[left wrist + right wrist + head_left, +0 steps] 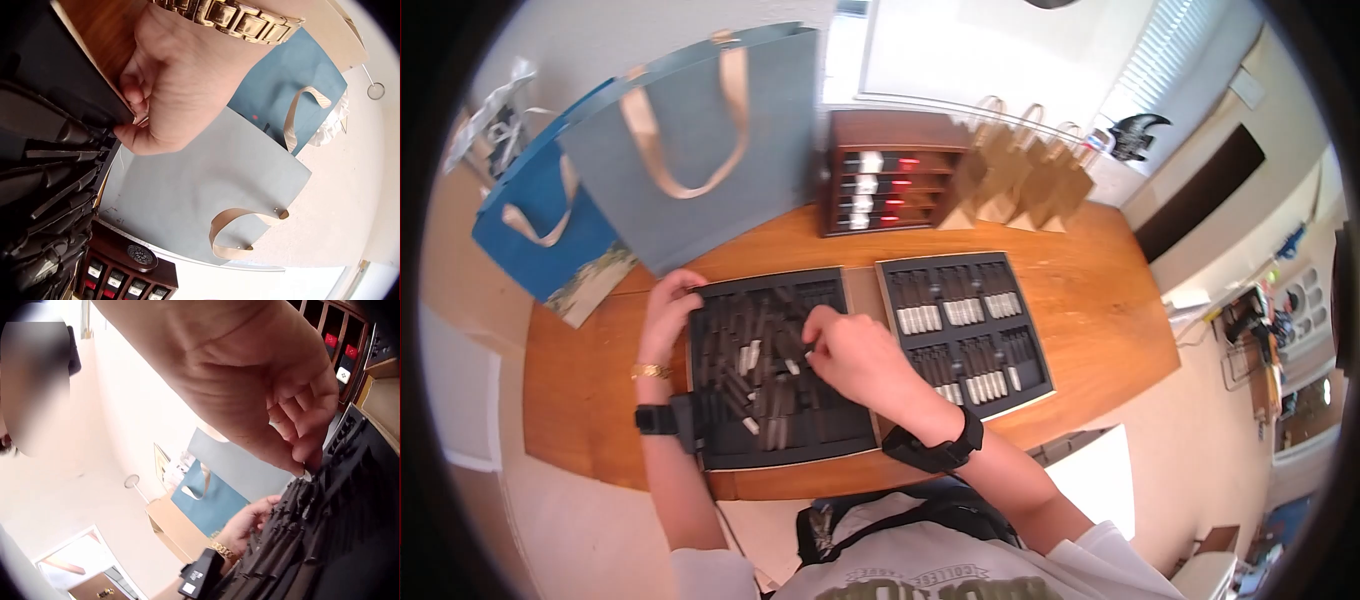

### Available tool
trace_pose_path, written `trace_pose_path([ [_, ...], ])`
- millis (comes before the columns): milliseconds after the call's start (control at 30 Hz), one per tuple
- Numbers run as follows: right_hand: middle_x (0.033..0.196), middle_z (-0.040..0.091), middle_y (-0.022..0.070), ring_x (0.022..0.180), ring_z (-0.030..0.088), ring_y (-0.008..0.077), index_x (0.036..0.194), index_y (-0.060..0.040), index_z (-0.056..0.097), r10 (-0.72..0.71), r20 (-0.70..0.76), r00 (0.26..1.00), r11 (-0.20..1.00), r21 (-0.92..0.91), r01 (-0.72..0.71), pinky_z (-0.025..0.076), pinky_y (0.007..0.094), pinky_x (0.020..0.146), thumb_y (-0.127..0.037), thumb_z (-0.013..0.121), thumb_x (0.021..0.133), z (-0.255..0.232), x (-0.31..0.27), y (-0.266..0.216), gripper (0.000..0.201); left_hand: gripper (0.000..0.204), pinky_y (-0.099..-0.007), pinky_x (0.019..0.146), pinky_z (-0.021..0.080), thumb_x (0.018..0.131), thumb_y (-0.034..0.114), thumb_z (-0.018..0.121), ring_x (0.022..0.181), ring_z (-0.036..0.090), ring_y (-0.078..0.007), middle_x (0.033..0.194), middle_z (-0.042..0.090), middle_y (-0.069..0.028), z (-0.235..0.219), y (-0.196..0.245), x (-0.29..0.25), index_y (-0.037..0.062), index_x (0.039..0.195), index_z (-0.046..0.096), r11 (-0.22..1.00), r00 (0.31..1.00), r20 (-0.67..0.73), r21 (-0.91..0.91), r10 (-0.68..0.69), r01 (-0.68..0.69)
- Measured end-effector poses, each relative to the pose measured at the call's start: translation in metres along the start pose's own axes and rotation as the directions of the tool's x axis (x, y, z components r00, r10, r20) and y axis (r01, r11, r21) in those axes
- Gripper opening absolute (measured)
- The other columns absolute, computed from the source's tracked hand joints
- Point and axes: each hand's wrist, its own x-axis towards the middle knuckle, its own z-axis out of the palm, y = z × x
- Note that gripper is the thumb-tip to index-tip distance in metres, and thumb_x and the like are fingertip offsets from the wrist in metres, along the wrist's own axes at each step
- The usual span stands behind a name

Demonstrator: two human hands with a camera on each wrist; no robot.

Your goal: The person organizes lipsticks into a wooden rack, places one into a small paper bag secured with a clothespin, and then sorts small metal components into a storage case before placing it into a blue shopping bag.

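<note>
A black tray lies on the table at the left, filled with a loose heap of slim dark pieces, some with silvery ends. At its far left corner my left hand pinches the rim, thumb and fingers on either side of it in the left wrist view. My right hand is over the heap's right side. Between its thumb and fingertips it pinches a small dark piece with a pale tip, mostly hidden by the fingers. To the right, a second black tray holds similar pieces in rows within compartments.
A dark wooden rack with small boxes on its shelves stands behind the trays. Several brown paper bags are beside it. A large grey-blue bag and a blue bag stand at the back left of the wooden table.
</note>
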Motion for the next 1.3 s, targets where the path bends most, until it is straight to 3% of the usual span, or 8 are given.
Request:
trace_pose_path([
  [167,0.075,0.066,0.0077,0.066,0.066,0.0174,0.112,-0.0014,0.061,0.021,0.033,0.999,0.976,0.217,-0.028,0.051,0.0298,0.060,-0.003,0.069,0.088,-0.060,-0.059,0.013,0.026,0.027,-0.0215,0.073,0.043,0.074,-0.006,0.055,0.082,0.056,-0.0079,0.090,0.061,0.0021,0.002,0.015,-0.004,0.0039,0.098,0.063,0.996,0.996,0.005,-0.027,-0.090,0.090],
  [233,0.080,0.065,0.0024,0.069,0.062,0.0085,0.119,-0.0030,0.061,0.243,-0.010,0.970,0.935,0.269,-0.231,0.050,0.0240,0.062,-0.002,0.067,0.090,-0.084,-0.089,0.031,0.029,0.028,-0.0211,0.074,0.042,0.074,-0.007,0.053,0.083,0.056,-0.0082,0.093,0.062,0.0013,0.004,0.019,-0.006,0.0036,0.098,0.062,0.993,0.993,-0.016,-0.001,-0.119,0.119],
  [400,0.079,0.062,0.0016,0.068,0.059,0.0068,0.124,-0.0042,0.062,0.520,-0.268,0.811,0.830,0.381,-0.407,0.049,0.0225,0.062,0.005,0.064,0.089,-0.117,-0.152,0.108,0.036,0.028,-0.0214,0.074,0.042,0.074,-0.008,0.051,0.083,0.056,-0.0085,0.091,0.060,0.0018,0.000,0.014,-0.005,0.0033,0.098,0.060,0.994,0.996,0.014,-0.053,-0.091,0.091],
  [500,0.079,0.062,0.0022,0.067,0.058,0.0073,0.126,-0.0036,0.063,0.556,-0.245,0.794,0.811,0.370,-0.453,0.049,0.0227,0.062,0.005,0.064,0.089,-0.123,-0.165,0.121,0.038,0.027,-0.0204,0.068,0.039,0.075,-0.006,0.051,0.079,0.054,-0.0062,0.089,0.058,0.0042,0.000,0.014,-0.005,0.0052,0.098,0.061,0.996,0.997,0.021,-0.043,-0.074,0.075],
  [600,0.078,0.062,0.0036,0.066,0.058,0.0085,0.125,-0.0028,0.065,0.546,-0.259,0.797,0.830,0.293,-0.474,0.049,0.0237,0.062,0.004,0.065,0.088,-0.122,-0.164,0.122,0.037,0.027,-0.0200,0.053,0.025,0.076,-0.002,0.052,0.069,0.042,0.0000,0.088,0.054,0.0092,-0.002,0.010,-0.005,0.0100,0.098,0.061,0.992,0.994,-0.014,0.072,-0.104,0.105],
  [1100,0.088,0.062,0.0164,0.077,0.064,0.0337,0.117,-0.0033,0.069,0.373,-0.333,0.866,0.908,-0.059,-0.414,0.052,0.0386,0.069,0.002,0.064,0.085,-0.116,-0.156,0.122,0.032,0.024,-0.0181,0.052,0.026,0.079,0.000,0.052,0.061,0.037,-0.0005,0.081,0.049,0.0092,0.002,0.014,-0.007,0.0088,0.100,0.062,0.994,0.995,-0.041,0.052,-0.094,0.097],
  [1200,0.089,0.061,0.0128,0.072,0.062,0.0230,0.121,-0.0040,0.068,0.319,-0.320,0.892,0.912,-0.151,-0.380,0.051,0.0311,0.067,0.004,0.064,0.087,-0.115,-0.156,0.125,0.035,0.025,-0.0180,0.052,0.027,0.079,0.000,0.052,0.061,0.037,-0.0005,0.085,0.052,0.0085,0.002,0.013,-0.007,0.0086,0.100,0.062,0.994,0.995,-0.047,0.056,-0.093,0.096],
  [1300,0.089,0.061,0.0131,0.074,0.063,0.0244,0.119,-0.0036,0.069,0.337,-0.311,0.889,0.920,-0.092,-0.381,0.051,0.0333,0.067,0.003,0.065,0.087,-0.116,-0.155,0.117,0.033,0.026,-0.0178,0.052,0.027,0.079,-0.001,0.051,0.062,0.037,-0.0002,0.089,0.054,0.0079,0.000,0.011,-0.007,0.0082,0.100,0.062,0.995,0.995,-0.034,0.021,-0.098,0.099],
])
